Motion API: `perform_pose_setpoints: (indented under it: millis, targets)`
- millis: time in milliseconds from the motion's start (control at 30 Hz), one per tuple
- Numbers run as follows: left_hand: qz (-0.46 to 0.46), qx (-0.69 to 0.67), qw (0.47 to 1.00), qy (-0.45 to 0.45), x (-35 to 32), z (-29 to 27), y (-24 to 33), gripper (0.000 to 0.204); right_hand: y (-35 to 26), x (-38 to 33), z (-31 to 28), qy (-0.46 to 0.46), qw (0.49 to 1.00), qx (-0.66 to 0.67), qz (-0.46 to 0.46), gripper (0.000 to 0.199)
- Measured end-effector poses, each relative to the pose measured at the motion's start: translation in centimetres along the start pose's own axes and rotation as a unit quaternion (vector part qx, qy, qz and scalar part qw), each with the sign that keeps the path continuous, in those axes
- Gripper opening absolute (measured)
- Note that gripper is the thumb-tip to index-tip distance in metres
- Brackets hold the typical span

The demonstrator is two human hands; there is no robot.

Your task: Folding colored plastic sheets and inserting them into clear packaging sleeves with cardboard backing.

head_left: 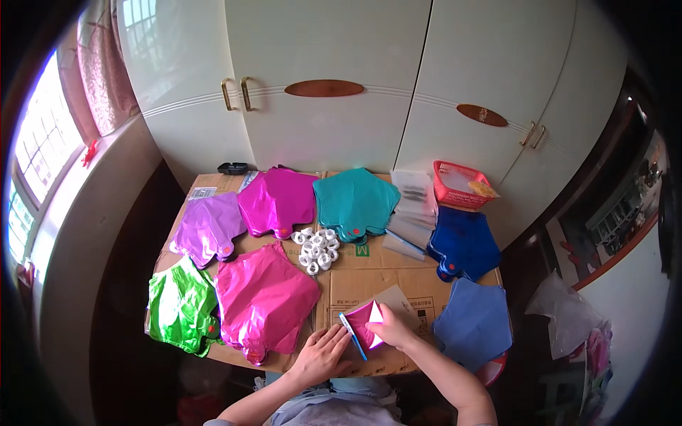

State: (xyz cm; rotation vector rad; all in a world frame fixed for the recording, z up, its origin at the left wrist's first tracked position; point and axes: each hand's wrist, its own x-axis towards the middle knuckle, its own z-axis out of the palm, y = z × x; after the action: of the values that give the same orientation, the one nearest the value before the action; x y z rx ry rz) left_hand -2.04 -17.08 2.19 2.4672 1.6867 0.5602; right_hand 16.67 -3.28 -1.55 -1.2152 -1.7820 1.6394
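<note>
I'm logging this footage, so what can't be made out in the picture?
In the head view:
Left hand: palm hidden by the hand's back.
Pink foil piece: partly covered by the right hand.
Red-rimmed thing: mostly hidden by the pale blue sheets.
Red basket: contents too small to identify.

- Daylight entered from the window [46, 124] at left, its panes blown out to white.
- Pale reflections lay on the glossy cabinet doors [323, 42].
- Glare streaked the green foil stack [179, 305] and pink foil stack [266, 302].
- The lower corners fell dim.
- Fisheye distortion curved straight edges; black vignetting ringed the view.
- The left hand [321, 355] and right hand [391, 329] showed little blur.
</note>
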Motion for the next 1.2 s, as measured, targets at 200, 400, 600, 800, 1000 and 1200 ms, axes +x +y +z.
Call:
perform_pose_setpoints:
  millis: [200, 400, 600, 800, 1000, 1200]
  targets:
    - [0.003, 0.042, 0.999, -0.027, 0.4, -0.1, 0.7, 0.071, -1.0, -0.7, -0.5, 0.003, 0.994, -0.113, -0.012, 0.04]
    - [0.038, 0.026, 0.998, -0.039, 0.7, 0.5, 0.9, 0.074, -1.7, -0.9, -0.8, -0.01, 0.974, -0.222, -0.039, 0.06]
    - [0.082, 0.029, 0.995, -0.045, 1.7, -0.5, 0.8, 0.071, -5.5, -1.5, -1.6, -0.042, 0.917, -0.396, 0.0, 0.061]
    - [0.093, 0.045, 0.993, -0.059, 1.9, -0.7, 0.6, 0.072, -3.5, -0.9, -4.4, -0.029, 0.805, -0.501, -0.316, 0.049]
    - [0.113, 0.043, 0.989, -0.08, 2.4, -1.1, 0.0, 0.071, -2.1, 0.0, -5.5, -0.097, 0.758, -0.536, -0.36, 0.061]
    - [0.121, 0.042, 0.988, -0.082, 2.5, -1.0, -0.3, 0.074, -2.2, 0.2, -5.7, -0.142, 0.754, -0.541, -0.344, 0.07]
